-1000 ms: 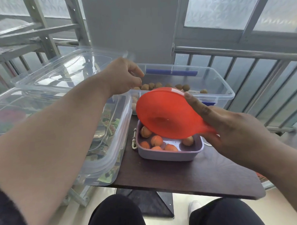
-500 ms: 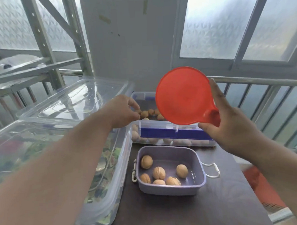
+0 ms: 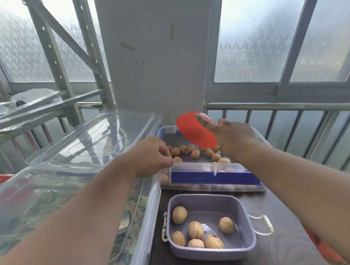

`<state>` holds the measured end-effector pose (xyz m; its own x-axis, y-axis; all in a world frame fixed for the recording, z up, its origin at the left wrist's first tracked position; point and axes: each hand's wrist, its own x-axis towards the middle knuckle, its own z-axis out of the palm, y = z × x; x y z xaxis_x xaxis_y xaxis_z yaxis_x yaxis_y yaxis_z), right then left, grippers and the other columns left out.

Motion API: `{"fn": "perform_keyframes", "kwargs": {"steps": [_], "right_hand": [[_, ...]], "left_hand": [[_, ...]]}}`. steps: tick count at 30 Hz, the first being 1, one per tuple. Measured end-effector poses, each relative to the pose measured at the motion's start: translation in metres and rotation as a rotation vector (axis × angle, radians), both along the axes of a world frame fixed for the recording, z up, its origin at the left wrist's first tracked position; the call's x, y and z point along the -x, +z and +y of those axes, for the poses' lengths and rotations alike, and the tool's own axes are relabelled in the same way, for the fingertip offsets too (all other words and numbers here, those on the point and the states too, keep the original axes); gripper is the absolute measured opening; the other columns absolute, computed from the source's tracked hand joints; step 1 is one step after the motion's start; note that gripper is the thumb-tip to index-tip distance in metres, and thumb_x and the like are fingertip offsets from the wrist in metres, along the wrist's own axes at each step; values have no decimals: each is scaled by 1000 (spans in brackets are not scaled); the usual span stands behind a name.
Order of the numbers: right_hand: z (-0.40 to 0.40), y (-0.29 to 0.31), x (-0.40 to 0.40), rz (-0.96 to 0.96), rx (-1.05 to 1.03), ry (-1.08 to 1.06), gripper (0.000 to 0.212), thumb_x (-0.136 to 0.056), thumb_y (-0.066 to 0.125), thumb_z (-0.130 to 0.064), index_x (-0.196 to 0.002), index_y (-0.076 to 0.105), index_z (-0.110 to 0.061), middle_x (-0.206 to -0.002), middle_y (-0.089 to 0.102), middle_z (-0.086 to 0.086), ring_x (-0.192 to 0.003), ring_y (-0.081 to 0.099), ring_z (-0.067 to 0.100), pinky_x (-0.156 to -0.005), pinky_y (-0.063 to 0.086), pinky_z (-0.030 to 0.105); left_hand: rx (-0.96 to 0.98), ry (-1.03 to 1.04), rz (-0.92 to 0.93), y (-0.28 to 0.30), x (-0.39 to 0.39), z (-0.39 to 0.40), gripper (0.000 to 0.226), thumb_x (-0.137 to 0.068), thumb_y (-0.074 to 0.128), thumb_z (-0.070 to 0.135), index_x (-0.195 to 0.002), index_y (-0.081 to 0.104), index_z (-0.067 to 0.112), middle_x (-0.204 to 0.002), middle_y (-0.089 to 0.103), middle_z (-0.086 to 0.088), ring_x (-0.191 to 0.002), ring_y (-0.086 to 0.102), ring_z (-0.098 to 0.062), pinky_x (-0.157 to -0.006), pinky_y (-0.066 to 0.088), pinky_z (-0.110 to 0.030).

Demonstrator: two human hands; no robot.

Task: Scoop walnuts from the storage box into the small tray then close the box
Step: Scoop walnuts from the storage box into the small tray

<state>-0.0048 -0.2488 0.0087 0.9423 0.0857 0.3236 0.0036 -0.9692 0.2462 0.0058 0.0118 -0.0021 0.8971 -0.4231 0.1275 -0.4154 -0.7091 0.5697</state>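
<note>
The right hand (image 3: 234,136) grips the red scoop (image 3: 196,131), which has dropped from head height to just above the walnuts (image 3: 194,154) in the storage box (image 3: 213,177). The left hand (image 3: 151,156), fingers curled, still pinches the box's near-left rim. The small tray (image 3: 210,224) on the bench (image 3: 283,247) holds six walnuts, unchanged.

Your right hand (image 3: 234,137) is covering the handle of the red scoop (image 3: 196,131) — your grip on it is staying out of sight. Motion is blurring that hand. Your right forearm is hiding the storage box (image 3: 215,175)'s far right corner, and the frame's edge is cutting off the worktop (image 3: 283,253).
</note>
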Motion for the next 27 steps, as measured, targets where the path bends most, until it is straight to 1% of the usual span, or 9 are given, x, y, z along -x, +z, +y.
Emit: {"fn": "perform_keyframes", "kwargs": {"steps": [4, 8, 11, 14, 16, 19, 21, 25, 27], "right_hand": [[10, -9, -18, -8, 108, 67, 95, -106, 51, -22, -153, -21, -61, -113, 60, 7, -94, 69, 34, -72, 56, 43], [17, -23, -29, 88, 52, 75, 108, -100, 62, -24, -150, -25, -65, -118, 67, 6, -95, 72, 37, -74, 61, 51], [15, -25, -30, 182, -103, 41, 100, -100, 53, -19, -155, -18, -61, -116, 66, 9, -96, 69, 35, -67, 54, 40], [10, -25, -29, 315, -217, 25, 107, -95, 59, -18, -160, -19, -53, -93, 62, 6, -84, 66, 29, -71, 59, 43], [7, -22, -28, 374, -270, 55, 111, -94, 66, -20, -163, -18, -44, -84, 61, 2, -80, 62, 24, -76, 55, 39], [8, -15, -25, 419, -306, 126, 112, -93, 71, -27, -165, -14, -38, -97, 62, -1, -88, 59, 25, -80, 44, 31], [8, -10, -24, 469, -313, 134, 115, -91, 72, -24, -164, -15, -42, -104, 62, -3, -89, 63, 24, -80, 49, 33], [10, 0, -28, 572, -331, 120, 119, -87, 72, -8, -160, -8, -56, -90, 56, -10, -78, 63, 12, -67, 53, 29], [15, 7, -29, 641, -332, 131, 121, -85, 77, -12, -159, -5, -60, -108, 62, -5, -88, 66, 16, -80, 58, 34]], "left_hand": [[2, 9, 17, 0, 0, -1, 12, -87, 76, 19, -82, 86, 15, -104, 61, 10, -100, 57, -5, -70, 37, 0], [-9, 40, 20, 1, 0, -3, 11, -84, 76, 19, -80, 86, 18, -111, 75, 2, -115, 69, -15, -86, 51, -20], [-10, 39, 37, 1, 0, -3, 12, -86, 75, 16, -81, 86, 14, -108, 70, 11, -111, 68, -4, -78, 44, -6], [9, 48, 48, 0, -2, -1, 12, -87, 75, 15, -84, 87, 14, -96, 55, 27, -92, 59, 8, -66, 34, 6], [43, 72, 27, 1, -2, -1, 11, -86, 81, 21, -94, 87, 16, -98, 55, 24, -96, 59, 0, -68, 37, 1], [46, 137, 23, 1, -5, 2, 54, -82, 87, 28, -133, 72, 17, -136, 58, 6, -122, 61, -18, -95, 45, -24], [36, 161, 54, 2, -4, 3, 76, -80, 88, 30, -150, 58, 18, -148, 58, -3, -129, 60, -22, -100, 46, -32], [33, 160, 60, 4, -2, 3, 64, -83, 87, 30, -140, 62, 14, -127, 65, -3, -112, 62, -22, -92, 46, -33], [38, 153, 75, 4, -1, 4, 57, -85, 85, 29, -136, 63, 12, -116, 63, -2, -106, 61, -22, -86, 44, -32]]}}
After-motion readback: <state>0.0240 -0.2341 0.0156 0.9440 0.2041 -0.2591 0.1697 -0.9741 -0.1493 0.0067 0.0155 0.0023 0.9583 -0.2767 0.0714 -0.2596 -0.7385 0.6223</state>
